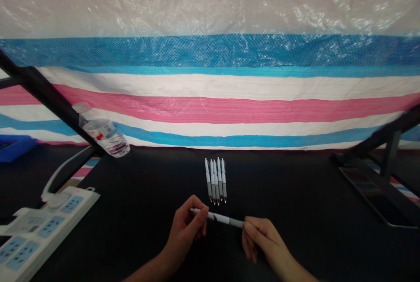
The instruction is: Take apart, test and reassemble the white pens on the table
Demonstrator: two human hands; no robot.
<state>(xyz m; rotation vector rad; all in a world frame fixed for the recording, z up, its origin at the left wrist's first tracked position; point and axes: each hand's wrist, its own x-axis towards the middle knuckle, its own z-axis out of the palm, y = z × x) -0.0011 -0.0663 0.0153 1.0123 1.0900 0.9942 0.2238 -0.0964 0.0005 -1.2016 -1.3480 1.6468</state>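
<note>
Both my hands hold one white-and-grey pen (220, 218) level above the black table (295, 203). My left hand (187, 228) pinches its left end between thumb and fingers. My right hand (262, 238) grips its right end with curled fingers. Just beyond the pen, several matching pens (215, 180) lie side by side in a neat row, tips pointing toward me.
A clear plastic water bottle (104, 136) leans against a black frame bar (49, 98) at the left. A white power strip (39, 225) sits at the left edge, with a blue tray (15, 147) behind it. A striped tarp (210, 76) hangs behind. A dark tray (377, 199) lies right.
</note>
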